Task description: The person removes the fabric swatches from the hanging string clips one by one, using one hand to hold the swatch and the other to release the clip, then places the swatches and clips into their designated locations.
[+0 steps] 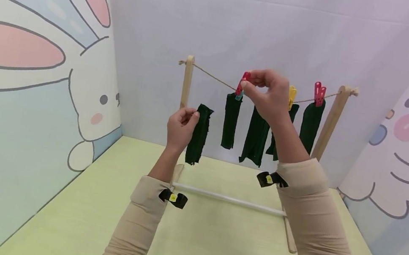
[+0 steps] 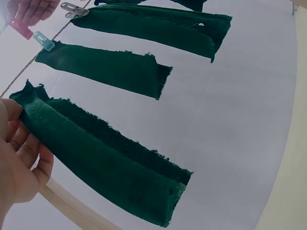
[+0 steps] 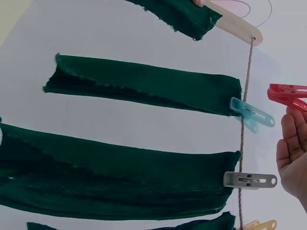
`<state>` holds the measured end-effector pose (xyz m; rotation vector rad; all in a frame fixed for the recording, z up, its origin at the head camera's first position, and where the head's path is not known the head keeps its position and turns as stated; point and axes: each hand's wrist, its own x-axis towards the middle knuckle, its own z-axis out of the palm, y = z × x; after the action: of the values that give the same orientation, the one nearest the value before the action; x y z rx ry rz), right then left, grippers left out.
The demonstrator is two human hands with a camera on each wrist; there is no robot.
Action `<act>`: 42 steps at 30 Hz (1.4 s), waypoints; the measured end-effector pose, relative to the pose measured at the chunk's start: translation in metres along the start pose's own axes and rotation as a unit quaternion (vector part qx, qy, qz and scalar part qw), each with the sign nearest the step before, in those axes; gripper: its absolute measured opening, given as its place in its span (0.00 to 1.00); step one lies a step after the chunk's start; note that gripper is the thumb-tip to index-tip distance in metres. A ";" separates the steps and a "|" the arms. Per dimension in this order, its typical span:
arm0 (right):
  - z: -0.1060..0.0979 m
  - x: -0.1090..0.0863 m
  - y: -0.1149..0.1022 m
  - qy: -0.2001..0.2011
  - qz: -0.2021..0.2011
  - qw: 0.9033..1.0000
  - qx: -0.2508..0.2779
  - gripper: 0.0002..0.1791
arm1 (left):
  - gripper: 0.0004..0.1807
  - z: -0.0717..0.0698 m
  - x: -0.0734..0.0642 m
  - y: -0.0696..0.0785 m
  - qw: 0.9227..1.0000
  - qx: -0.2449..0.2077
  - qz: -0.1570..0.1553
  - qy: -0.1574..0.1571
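In the head view my left hand [image 1: 181,131] pinches a dark green cloth strip [image 1: 198,137] near its top edge, and the strip dangles left of the hung ones. My right hand [image 1: 275,97] holds a red clothespin [image 3: 287,93] between thumb and fingers. That clothespin overlaps a teal clothespin [image 3: 253,113] in the head view, but the right wrist view shows it off the rope [image 3: 249,72], to one side. The teal one clips a green strip [image 1: 230,122] to the rope. Beside it, a grey clothespin [image 3: 250,180] fastens a wider green strip [image 1: 255,138].
Farther right, a yellow clothespin [image 1: 292,95] and red clothespins [image 1: 319,95] hold more green strips. Wooden posts [image 1: 332,119] carry the rope at both ends. A white rod [image 1: 230,198] joins the stand's feet low over the pale yellow table [image 1: 221,240]. Cartoon-printed panels [image 1: 17,121] flank it.
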<state>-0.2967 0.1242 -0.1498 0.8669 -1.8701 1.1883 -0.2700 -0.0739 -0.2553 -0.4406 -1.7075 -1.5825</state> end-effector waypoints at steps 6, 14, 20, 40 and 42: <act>-0.008 -0.021 -0.019 -0.007 -0.019 1.000 0.020 0.10 | 0.08 -0.003 -0.010 -0.003 1.000 -0.004 -0.013 -0.015; -0.016 -0.030 0.003 0.010 -0.071 0.997 0.022 0.12 | 0.07 -0.007 -0.024 -0.007 0.999 -0.005 -0.031 -0.021; -0.024 -0.037 0.019 0.018 -0.131 0.991 0.004 0.16 | 0.08 -0.012 -0.036 -0.010 0.998 0.000 -0.056 -0.028; -0.046 -0.103 -0.002 -0.008 -0.008 1.000 -0.015 0.14 | 0.07 -0.030 -0.074 -0.029 0.993 0.038 -0.094 -0.058; -0.046 -0.110 -0.002 -0.017 -0.001 0.999 -0.030 0.15 | 0.06 -0.031 -0.078 -0.037 0.993 0.043 -0.092 -0.063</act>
<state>-0.2299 0.1828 -0.2290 0.8617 -1.9213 1.1165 -0.2354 -0.0918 -0.3386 -0.3545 -1.9521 -1.6309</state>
